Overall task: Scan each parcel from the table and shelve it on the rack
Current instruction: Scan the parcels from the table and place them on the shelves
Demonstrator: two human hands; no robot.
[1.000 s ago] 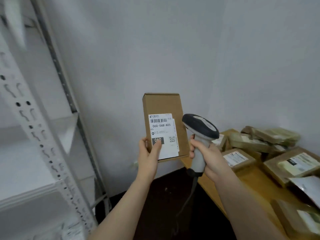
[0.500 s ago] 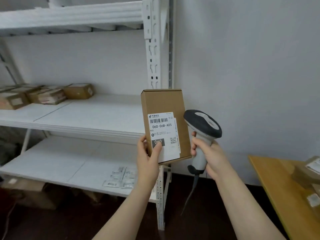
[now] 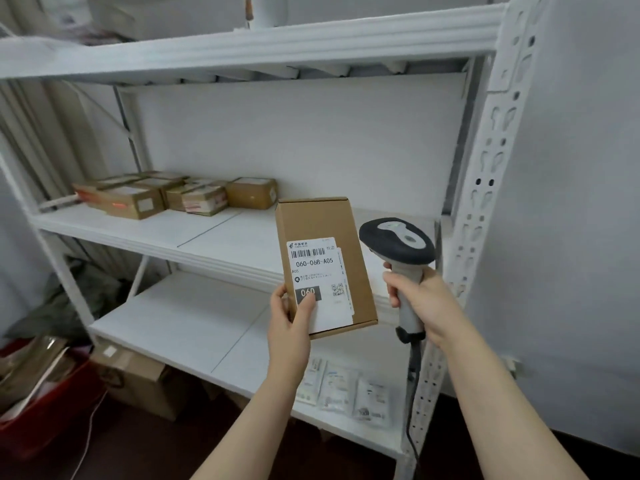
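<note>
White walls back a white rack [image 3: 485, 202] showing three shelves: a top one, a middle shelf [image 3: 156, 230] and a lower shelf [image 3: 180, 327]. At least four brown boxes [image 3: 204, 199] sit bunched at the left rear of the middle shelf; their exact number is hard to tell. Three flat packets [image 3: 337, 386] lie side by side at the front of the lower shelf. One carton [image 3: 138, 379] stands on the floor beneath, beside one red bin [image 3: 34, 410].

One parcel [image 3: 325, 265] is held upright in the air in front of the middle shelf, slightly tilted, its label [image 3: 317, 282] facing the camera. The left hand [image 3: 291, 317] grips it by the lower left corner, thumb pressed on the label's dark "060" patch, fingers hidden behind; most of the box rises above the grip. The right hand [image 3: 419, 299] is wrapped round the handle of one scanner [image 3: 396, 242], whose head sits just right of the parcel's upper edge. Its cable hangs down.
</note>
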